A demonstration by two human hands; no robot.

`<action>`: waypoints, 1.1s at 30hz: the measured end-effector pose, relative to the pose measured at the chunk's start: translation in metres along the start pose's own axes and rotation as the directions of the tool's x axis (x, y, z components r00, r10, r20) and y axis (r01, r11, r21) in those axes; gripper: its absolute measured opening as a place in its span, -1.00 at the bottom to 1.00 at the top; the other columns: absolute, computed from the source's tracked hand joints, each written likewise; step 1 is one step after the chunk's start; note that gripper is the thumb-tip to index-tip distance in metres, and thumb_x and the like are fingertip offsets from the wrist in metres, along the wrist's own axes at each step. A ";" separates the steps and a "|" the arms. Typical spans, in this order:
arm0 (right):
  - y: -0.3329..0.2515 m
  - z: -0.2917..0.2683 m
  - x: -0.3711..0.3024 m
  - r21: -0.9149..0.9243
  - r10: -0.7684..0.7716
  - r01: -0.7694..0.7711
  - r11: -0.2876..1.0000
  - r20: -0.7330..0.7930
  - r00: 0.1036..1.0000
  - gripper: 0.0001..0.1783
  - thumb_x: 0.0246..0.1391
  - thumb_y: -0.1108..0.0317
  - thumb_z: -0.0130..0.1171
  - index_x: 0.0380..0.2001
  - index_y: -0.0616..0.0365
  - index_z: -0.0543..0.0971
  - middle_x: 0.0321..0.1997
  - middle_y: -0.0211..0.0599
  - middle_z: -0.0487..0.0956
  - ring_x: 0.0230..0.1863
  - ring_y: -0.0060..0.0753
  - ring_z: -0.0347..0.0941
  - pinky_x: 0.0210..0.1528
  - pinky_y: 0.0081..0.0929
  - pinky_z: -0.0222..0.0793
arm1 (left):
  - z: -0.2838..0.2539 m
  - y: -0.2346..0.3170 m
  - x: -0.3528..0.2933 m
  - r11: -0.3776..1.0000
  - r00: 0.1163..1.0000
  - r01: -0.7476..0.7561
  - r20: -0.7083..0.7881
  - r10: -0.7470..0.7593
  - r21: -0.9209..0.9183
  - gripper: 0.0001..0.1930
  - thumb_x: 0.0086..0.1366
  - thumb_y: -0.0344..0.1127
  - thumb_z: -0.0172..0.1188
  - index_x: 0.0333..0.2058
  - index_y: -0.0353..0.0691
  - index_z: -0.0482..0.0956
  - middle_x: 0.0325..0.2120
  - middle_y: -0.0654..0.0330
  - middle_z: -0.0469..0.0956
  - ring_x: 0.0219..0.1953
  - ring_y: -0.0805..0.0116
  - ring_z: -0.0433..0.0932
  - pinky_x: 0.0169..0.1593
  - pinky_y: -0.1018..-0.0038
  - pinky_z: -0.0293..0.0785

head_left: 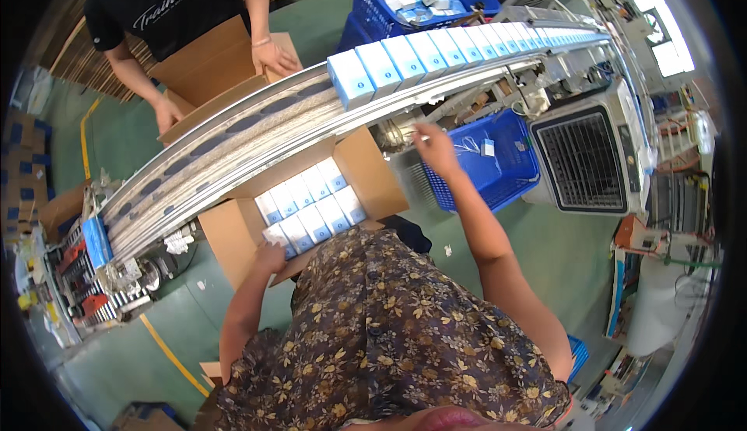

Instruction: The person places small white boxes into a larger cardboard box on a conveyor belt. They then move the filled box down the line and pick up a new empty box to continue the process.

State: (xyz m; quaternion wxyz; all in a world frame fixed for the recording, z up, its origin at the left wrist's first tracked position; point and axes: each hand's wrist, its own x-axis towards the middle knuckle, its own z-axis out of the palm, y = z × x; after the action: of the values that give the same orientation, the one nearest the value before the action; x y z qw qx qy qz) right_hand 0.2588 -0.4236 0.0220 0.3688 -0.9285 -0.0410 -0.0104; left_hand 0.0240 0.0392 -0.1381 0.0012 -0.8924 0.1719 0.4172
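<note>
Beside the left hand's (271,259) fingers, whose grip, like the right hand's (437,151), cannot be told, boxes (314,222) are probably being packed, levelling likely needed next.

A person's two bare arms reach forward on either side of the torso (389,322), which is just at the near side of an open carton (375,174). The left forearm (240,318) slants up toward the carton's near left corner, where the left hand (271,257) is bent inward at the rim with its fingertips over the opening; its exact grip is too small to make out. The right arm (486,233) bends at the elbow, well to the right of the carton. The right hand (439,152) is raised beyond the carton's right flap, level with its far edge, fingers curled and thumb near the index finger.
</note>
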 end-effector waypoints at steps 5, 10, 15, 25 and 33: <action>0.019 -0.055 0.109 -0.440 -0.367 0.272 0.856 -0.145 0.919 -0.64 0.08 0.34 0.24 -0.04 0.23 0.56 -0.07 0.01 0.60 0.01 0.08 0.49 0.11 -0.12 0.37 | -0.009 -0.005 0.013 0.917 0.966 0.222 0.201 -0.161 -0.331 -0.69 0.26 -0.22 0.03 -0.10 -0.11 0.64 -0.07 -0.04 0.61 -0.01 0.06 0.59 0.07 0.20 0.49; 0.036 -0.058 0.176 -0.696 -0.403 0.294 0.655 0.008 0.915 -0.43 0.24 0.00 0.10 0.05 0.31 0.52 -0.04 0.13 0.57 0.00 0.12 0.48 0.09 -0.01 0.36 | -0.187 0.043 -0.011 0.717 0.855 -0.196 -0.475 -0.209 -0.669 -0.68 0.44 -0.11 0.00 -0.18 -0.21 0.63 -0.30 -0.01 0.63 -0.26 0.05 0.58 -0.11 0.24 0.49; -0.004 -0.024 0.199 -0.613 -0.138 0.131 0.779 0.036 0.990 -0.16 0.14 -0.27 0.11 0.16 0.32 0.43 -0.03 0.15 0.58 -0.02 0.16 0.52 0.06 -0.06 0.40 | -0.301 0.029 0.011 0.563 0.460 -0.437 -0.712 -0.530 -0.701 -0.66 0.41 -0.11 0.09 -0.05 -0.25 0.59 -0.29 0.13 0.66 -0.30 0.24 0.59 -0.14 0.40 0.50; -0.090 0.042 0.153 -0.015 -0.141 0.142 0.990 0.040 0.989 -0.01 -0.10 -0.27 0.35 0.23 0.22 0.34 0.04 0.05 0.59 0.10 0.06 0.52 0.13 -0.21 0.38 | -0.313 -0.007 0.037 0.540 0.412 -0.239 -0.588 -0.696 -0.807 0.00 -0.09 0.32 0.41 0.01 -0.53 0.33 -0.19 -0.10 0.62 -0.10 0.08 0.63 -0.01 0.33 0.52; -0.197 -0.026 0.008 0.152 -0.402 0.501 0.852 -0.422 0.812 -0.22 0.06 0.37 0.26 0.24 0.38 0.10 0.12 -0.02 0.35 0.10 -0.24 0.40 0.14 -0.34 0.37 | -0.294 0.028 -0.173 0.788 -0.156 -0.374 -0.805 -0.573 -0.488 -0.06 -0.09 -0.05 0.56 0.14 -0.42 0.20 -0.01 0.02 0.32 0.07 0.18 0.38 0.14 0.29 0.34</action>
State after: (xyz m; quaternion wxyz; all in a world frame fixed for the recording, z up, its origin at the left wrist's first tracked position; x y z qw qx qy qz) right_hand 0.2502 -0.2982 0.1757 0.4732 -0.8163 -0.1919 -0.2702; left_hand 0.1314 0.0231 0.1864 -0.3725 -0.8382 -0.1098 -0.3829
